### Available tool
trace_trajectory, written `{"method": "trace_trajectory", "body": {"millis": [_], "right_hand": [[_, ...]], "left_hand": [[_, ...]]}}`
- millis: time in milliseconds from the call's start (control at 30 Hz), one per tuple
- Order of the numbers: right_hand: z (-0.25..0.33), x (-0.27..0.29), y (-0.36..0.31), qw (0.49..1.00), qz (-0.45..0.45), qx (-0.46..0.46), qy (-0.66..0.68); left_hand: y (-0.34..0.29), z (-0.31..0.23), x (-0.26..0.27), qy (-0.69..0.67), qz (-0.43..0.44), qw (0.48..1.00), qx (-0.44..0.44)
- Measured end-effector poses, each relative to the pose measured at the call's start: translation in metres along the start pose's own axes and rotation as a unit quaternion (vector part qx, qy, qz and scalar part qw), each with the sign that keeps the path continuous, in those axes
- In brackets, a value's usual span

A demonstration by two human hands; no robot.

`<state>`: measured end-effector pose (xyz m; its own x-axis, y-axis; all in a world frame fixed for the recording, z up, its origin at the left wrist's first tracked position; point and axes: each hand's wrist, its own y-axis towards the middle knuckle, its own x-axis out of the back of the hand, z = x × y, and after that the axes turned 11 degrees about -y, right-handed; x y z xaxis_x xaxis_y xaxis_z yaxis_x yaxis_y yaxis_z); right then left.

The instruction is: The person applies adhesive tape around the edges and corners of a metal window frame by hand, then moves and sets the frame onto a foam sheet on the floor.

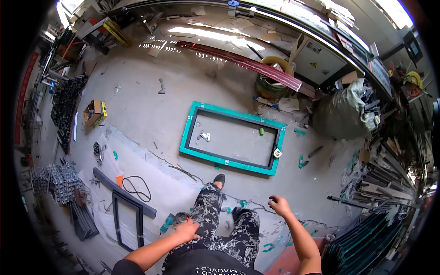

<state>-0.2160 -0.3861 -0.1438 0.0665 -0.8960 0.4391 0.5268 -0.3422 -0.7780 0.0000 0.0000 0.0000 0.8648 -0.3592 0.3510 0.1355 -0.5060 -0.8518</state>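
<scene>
My left hand [186, 230] rests against my patterned trouser leg, its fingers loosely apart and nothing seen in them. Out to the right, over the floor, my right hand [279, 206] is curled; a small dark thing shows at its fingertips, too small to name. Ahead of my feet a rectangular frame [226, 162] covered with teal film lies flat on the floor, apart from both hands. On its right side sits a small round white-and-yellow thing, like a tape measure [277, 153]. Inside the frame are a small green piece [261, 131] and several pale metal bits [205, 136].
A dark smaller frame [128, 220] and a grey profile [123, 191] lie at left. Beyond stand a cardboard box [93, 113] and a bucket [271, 87] under a long red profile [238, 61]. A stuffed sack [343, 111] and stacked profiles [366, 243] are at right.
</scene>
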Motion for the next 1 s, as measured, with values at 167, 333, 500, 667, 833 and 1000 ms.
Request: {"method": "trace_trajectory", "body": {"millis": [167, 333, 500, 667, 833, 1000], "right_hand": [[-0.045, 0.029, 0.125, 0.998, -0.058, -0.026, -0.012], [-0.112, 0.047, 0.2, 0.981, 0.036, -0.072, -0.177], [-0.162, 0.072, 0.298, 0.964, 0.08, -0.139, -0.213], [-0.187, 0.086, 0.398, 0.978, 0.017, -0.033, -0.207], [-0.178, 0.06, 0.495, 0.968, -0.034, -0.03, -0.247], [-0.232, 0.03, 0.562, 0.914, -0.18, -0.07, -0.357]], "left_hand": [[0.07, -0.021, 0.044, -0.034, -0.015, 0.996, -0.081], [0.084, -0.069, 0.043, -0.244, 0.412, 0.874, -0.085], [0.149, -0.193, 0.017, -0.219, 0.371, 0.895, -0.116], [0.335, -0.228, -0.061, -0.394, 0.262, 0.88, -0.032], [0.493, -0.193, -0.091, -0.358, 0.001, 0.933, -0.033], [0.58, -0.17, -0.122, -0.386, -0.075, 0.919, 0.017]]}}
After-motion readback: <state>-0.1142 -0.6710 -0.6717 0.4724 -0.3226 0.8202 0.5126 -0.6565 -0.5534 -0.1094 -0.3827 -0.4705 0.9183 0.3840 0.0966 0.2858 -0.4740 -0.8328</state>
